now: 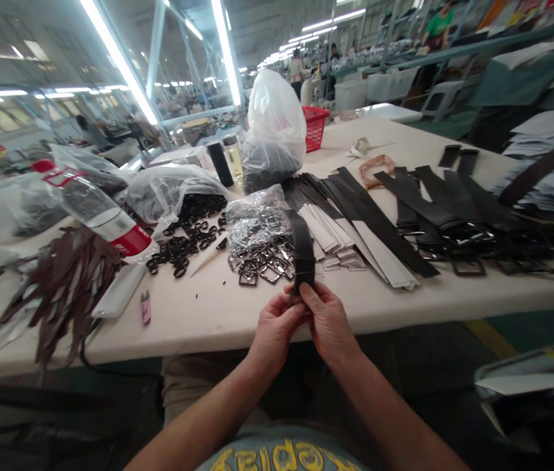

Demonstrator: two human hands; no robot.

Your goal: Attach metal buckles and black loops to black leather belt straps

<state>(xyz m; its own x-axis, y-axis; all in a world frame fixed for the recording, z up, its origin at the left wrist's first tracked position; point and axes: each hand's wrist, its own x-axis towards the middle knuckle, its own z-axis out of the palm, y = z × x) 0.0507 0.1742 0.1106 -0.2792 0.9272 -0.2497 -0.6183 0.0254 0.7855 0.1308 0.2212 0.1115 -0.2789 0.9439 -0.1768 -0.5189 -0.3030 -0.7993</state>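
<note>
Both hands meet at the table's front edge around a black leather strap (303,245), which rises away from me. My left hand (277,320) pinches the strap's near end from the left. On the right, my right hand (326,317) grips the same end with its thumb pressed on top. What lies under the fingers is hidden. Just beyond the hands is a heap of metal buckles (264,265), partly under clear plastic wrapping (259,219). Black and pale straps (379,252) lie in a stack to the right. Small black loops (178,252) are piled to the left.
Belts with buckles (458,222) lie at the right. At left are brown strips (68,281), a plastic bottle (104,212) and pink snips (146,307). A filled plastic bag (277,124) and a red basket (314,127) stand at the back of the pale table (198,340).
</note>
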